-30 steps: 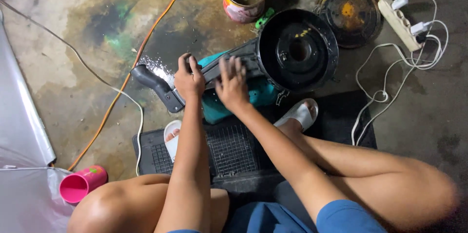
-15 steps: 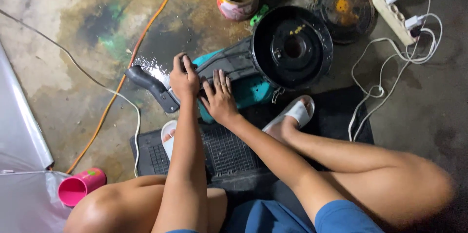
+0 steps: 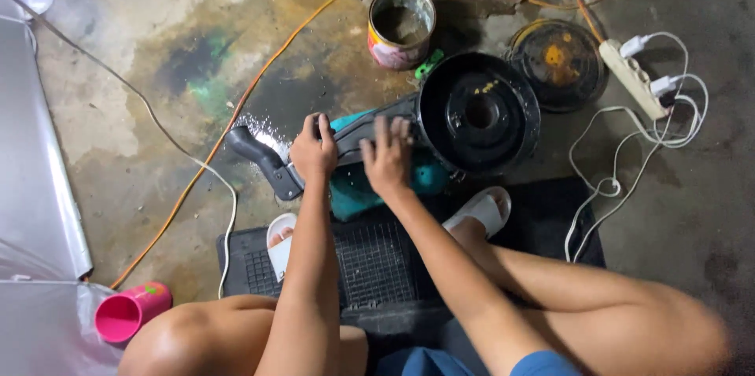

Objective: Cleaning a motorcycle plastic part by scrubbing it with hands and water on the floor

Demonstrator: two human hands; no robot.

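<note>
The left hand (image 3: 313, 152) is closed around the long neck of a black round housing (image 3: 480, 112), which lies on a teal cloth (image 3: 354, 187) at the middle of the floor. The right hand (image 3: 387, 157) lies flat and open on the neck. A rusty lid (image 3: 560, 61) sits apart at 2 o'clock (not put on yet). The work looks only partly done.

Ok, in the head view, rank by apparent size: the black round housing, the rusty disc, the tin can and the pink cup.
1. Black round housing.
2. Rusty disc.
3 and 4. Tin can and pink cup look alike; the cup lies nearer the camera, so unranked.
</note>
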